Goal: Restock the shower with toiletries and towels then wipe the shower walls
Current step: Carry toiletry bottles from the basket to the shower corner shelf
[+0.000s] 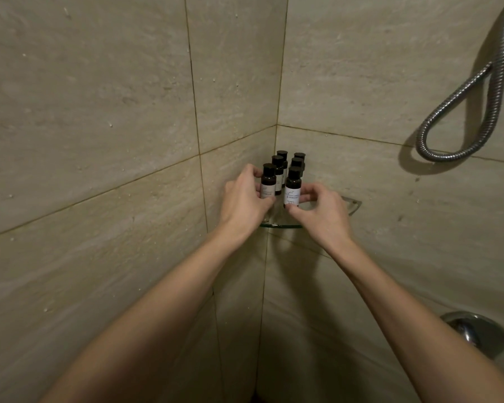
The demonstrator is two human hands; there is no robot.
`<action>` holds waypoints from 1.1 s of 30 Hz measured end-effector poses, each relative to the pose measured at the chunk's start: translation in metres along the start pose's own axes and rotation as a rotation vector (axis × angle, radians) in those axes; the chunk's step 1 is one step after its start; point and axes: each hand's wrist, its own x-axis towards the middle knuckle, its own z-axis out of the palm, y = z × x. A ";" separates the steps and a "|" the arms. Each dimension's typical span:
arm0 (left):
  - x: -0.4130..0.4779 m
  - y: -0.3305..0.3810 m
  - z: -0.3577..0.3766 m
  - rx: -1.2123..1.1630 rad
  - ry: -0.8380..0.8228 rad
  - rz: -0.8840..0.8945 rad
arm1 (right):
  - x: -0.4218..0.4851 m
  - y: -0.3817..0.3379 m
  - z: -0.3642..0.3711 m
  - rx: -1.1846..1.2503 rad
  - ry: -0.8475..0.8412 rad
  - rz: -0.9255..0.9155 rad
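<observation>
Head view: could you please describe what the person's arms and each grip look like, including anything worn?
The left forearm and right forearm are bare as far as the frame shows, with no sleeves in sight. The left grip and right grip are bare hands: no gloves, and no watch, bracelet or ring is visible.

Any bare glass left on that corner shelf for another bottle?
Yes: the glass shelf is bare between the right row of bottles and the metal bracket on the right wall, behind the right hand. The corner is crowded: six bottles in two rows, the left hand holding the front left bottle, the right hand pinching the front right bottle.
</observation>
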 end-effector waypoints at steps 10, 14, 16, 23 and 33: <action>0.010 -0.006 0.011 0.036 0.049 -0.020 | -0.002 -0.010 0.002 -0.059 0.057 0.066; 0.009 -0.004 0.012 0.049 0.066 -0.022 | -0.002 -0.013 0.003 -0.069 0.071 0.084; 0.008 -0.003 0.013 0.056 0.071 -0.025 | -0.002 -0.015 0.004 -0.068 0.074 0.096; 0.006 -0.001 0.013 0.070 0.089 -0.038 | -0.002 -0.017 0.005 -0.098 0.088 0.119; 0.000 -0.001 0.016 0.097 0.123 -0.041 | -0.002 -0.017 0.002 -0.101 0.079 0.150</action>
